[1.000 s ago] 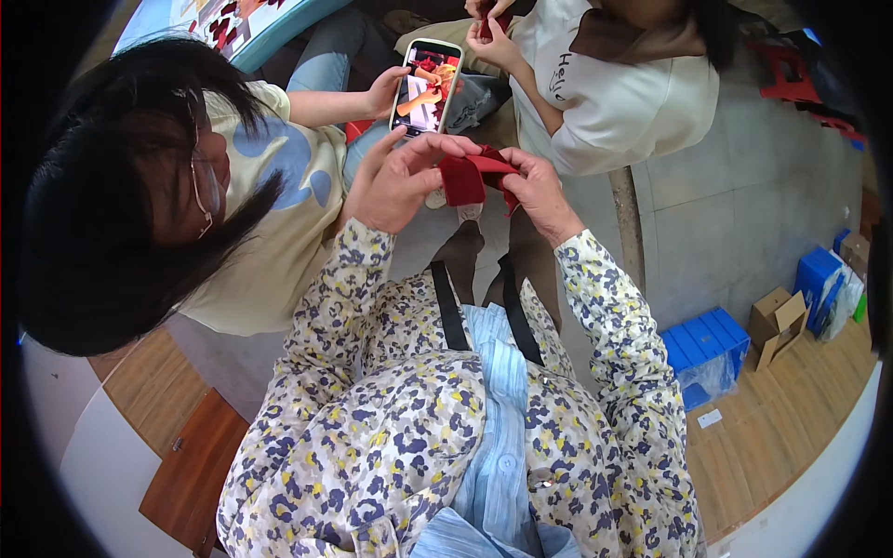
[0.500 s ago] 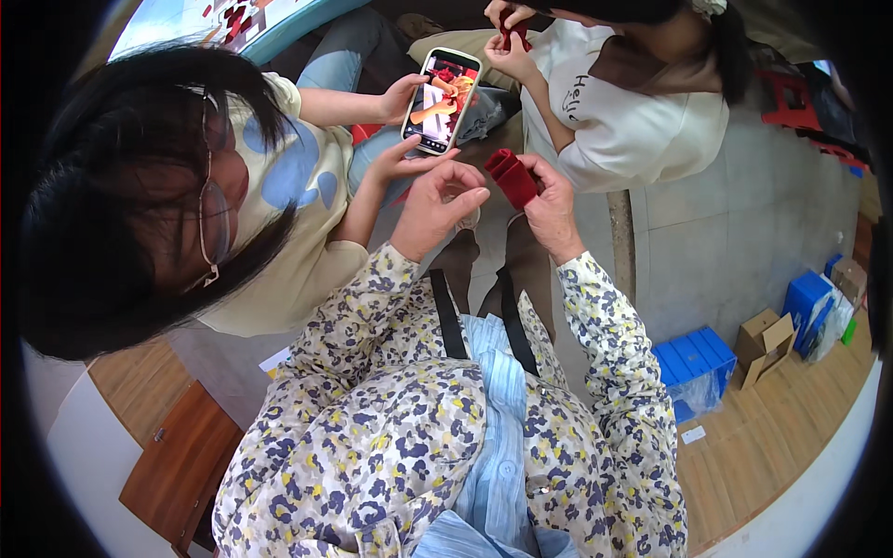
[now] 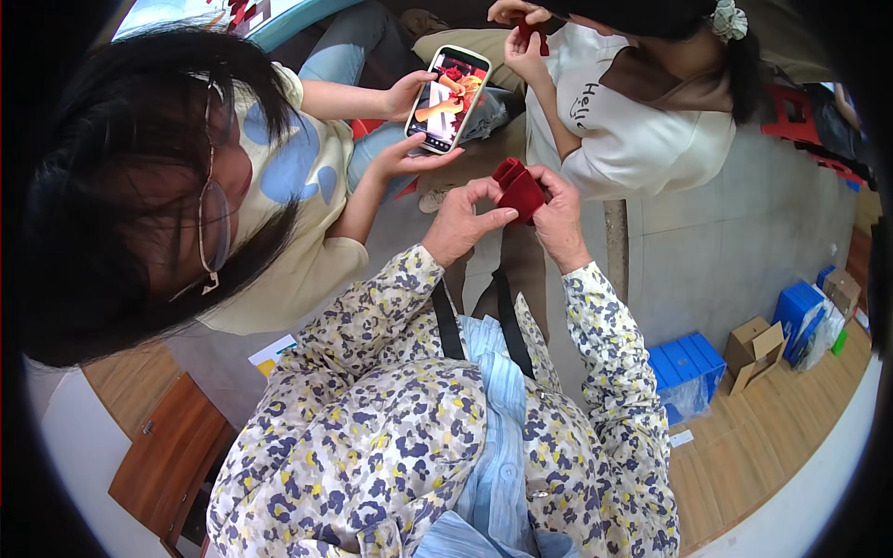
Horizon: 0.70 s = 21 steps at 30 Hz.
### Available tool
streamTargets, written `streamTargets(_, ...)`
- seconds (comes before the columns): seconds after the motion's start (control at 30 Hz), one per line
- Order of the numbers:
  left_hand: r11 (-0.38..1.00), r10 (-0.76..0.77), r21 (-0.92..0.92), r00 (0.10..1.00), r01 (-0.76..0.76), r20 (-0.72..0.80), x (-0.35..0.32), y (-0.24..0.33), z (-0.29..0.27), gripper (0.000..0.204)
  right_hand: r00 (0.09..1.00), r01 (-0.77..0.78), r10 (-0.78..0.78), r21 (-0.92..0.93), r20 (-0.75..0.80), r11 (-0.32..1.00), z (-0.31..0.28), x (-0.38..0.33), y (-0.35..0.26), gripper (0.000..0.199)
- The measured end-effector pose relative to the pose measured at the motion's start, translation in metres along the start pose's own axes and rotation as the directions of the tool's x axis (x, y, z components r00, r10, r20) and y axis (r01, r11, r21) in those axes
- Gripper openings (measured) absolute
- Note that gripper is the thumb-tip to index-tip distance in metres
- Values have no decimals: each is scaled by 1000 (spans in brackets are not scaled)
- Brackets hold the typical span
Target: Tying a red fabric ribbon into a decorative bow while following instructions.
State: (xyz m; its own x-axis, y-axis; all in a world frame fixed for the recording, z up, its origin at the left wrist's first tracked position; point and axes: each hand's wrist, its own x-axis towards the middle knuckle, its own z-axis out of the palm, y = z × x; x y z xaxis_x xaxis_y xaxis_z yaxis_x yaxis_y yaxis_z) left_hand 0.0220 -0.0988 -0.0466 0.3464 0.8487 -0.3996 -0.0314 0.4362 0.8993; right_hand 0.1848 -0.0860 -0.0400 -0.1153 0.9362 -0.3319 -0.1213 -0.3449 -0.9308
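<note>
A dark red folded piece of fabric or paper (image 3: 518, 189) sits between my two hands at chest height. My left hand (image 3: 462, 221) pinches its left side with thumb and fingers. My right hand (image 3: 559, 216) grips its right side from behind. Both forearms wear a floral-patterned sleeve. A person on my left holds a phone (image 3: 448, 97) with a lit screen in both hands, just above my hands. Another person opposite me, in a white shirt, holds a small red piece (image 3: 532, 31) in their own hands.
A red stool (image 3: 789, 110) stands at the upper right. Blue boxes (image 3: 686, 370) and a cardboard box (image 3: 755, 349) lie on the floor at right. A brown wooden cabinet (image 3: 167, 460) stands at lower left. The floor is grey tile and wood plank.
My hands have folded the red piece into a smaller bundle and drawn it slightly lower. The person on my left has leaned in, with the phone kept near my hands.
</note>
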Motion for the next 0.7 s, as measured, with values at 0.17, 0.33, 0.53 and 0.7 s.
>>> streamTargets(0.17, 999, -12, -40, 999, 10, -51, -11, 18, 2, 17, 986, -164, 165, -50, 9, 985, -9, 0, -9, 17)
streamTargets(0.33, 988, -44, -152, 996, 33, -72, -16, 6, -5, 16, 979, -198, 198, -6, 54, 980, -5, -3, -12, 17)
streamTargets(0.53, 993, -18, -113, 1000, 17, -8, -10, -6, -12, 15, 968, -227, 211, 118, 135, 967, -3, -2, -9, 17)
streamTargets(0.7, 819, 387, 447, 922, -359, 30, 6, -9, -19, 15, 928, -336, 289, 193, 234, 922, -6, -2, -12, 17)
